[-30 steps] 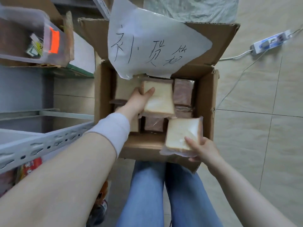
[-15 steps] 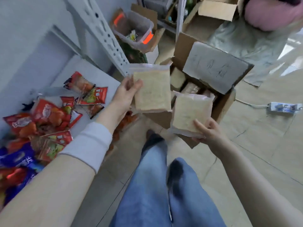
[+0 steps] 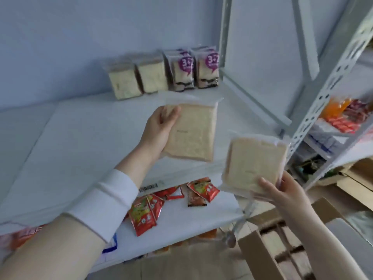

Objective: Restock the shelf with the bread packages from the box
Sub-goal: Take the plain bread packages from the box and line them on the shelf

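Observation:
My left hand (image 3: 157, 131) grips a clear-wrapped pack of white bread (image 3: 191, 132) by its left edge, held above the white shelf (image 3: 80, 138). Lower and to the right, my right hand (image 3: 286, 190) holds a second bread pack (image 3: 252, 160) by its bottom corner, out past the shelf's front edge. Several bread packs (image 3: 139, 77) stand upright at the back of the shelf, two of them with purple labels (image 3: 205, 67). The cardboard box (image 3: 254, 249) sits at the bottom right with more bread packs inside.
Red snack packets (image 3: 145, 215) lie on the lower shelf board. A perforated grey upright (image 3: 327, 93) rises at the right, with a neighbouring rack of orange and red goods (image 3: 343, 116) behind it. More cardboard (image 3: 355, 178) lies at the far right.
Both hands have lifted their bread packs out of the box and up to the shelf. My view has swung from the box to the shelf with the standing packs.

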A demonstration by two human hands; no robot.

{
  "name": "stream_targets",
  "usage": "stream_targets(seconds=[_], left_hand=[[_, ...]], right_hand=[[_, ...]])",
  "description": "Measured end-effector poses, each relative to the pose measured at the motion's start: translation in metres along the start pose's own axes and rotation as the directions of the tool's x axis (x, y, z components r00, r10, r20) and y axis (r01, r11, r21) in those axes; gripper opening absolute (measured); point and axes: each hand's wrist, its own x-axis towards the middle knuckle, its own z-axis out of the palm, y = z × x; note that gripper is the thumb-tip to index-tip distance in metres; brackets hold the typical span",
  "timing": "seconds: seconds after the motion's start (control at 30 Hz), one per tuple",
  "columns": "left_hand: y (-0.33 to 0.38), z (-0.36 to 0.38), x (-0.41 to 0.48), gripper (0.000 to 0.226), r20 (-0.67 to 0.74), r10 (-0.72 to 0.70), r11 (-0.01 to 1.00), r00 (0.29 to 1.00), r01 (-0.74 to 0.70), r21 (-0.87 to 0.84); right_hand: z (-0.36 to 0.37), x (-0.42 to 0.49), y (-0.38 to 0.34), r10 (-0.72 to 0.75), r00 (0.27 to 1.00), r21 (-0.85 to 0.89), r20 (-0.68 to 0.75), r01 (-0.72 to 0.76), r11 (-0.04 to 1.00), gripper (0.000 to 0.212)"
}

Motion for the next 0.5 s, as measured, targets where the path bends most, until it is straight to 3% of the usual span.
stream_targets(seconds=[0.13, 0.23, 0.37, 0.5], left_hand=[[-0.013, -0.068, 0.039, 0.010, -0.136, 0.056, 0.998, 0.989, -0.053, 0.025], [-0.029, -0.101, 0.074, 0.009, -0.264, 0.046, 0.999, 0.964, -0.038, 0.035], [-0.053, -0.126, 0.134, 0.005, -0.373, 0.006, 0.999, 0.928, 0.010, 0.043], [-0.070, -0.142, 0.195, 0.015, -0.523, 0.013, 1.000, 0.852, -0.015, 0.002]], right_hand=[[0.060, 0.047, -0.029, -0.012, 0.995, 0.061, 0.094, 0.006, 0.998, 0.055], [0.100, 0.095, -0.039, -0.023, 0.992, 0.068, 0.127, 0.014, 0.998, 0.048], [0.155, 0.181, -0.050, -0.050, 0.994, -0.014, 0.097, 0.051, 0.999, 0.039], [0.210, 0.270, -0.062, -0.124, 0.985, -0.090, 0.120, 0.135, 0.987, 0.040]])
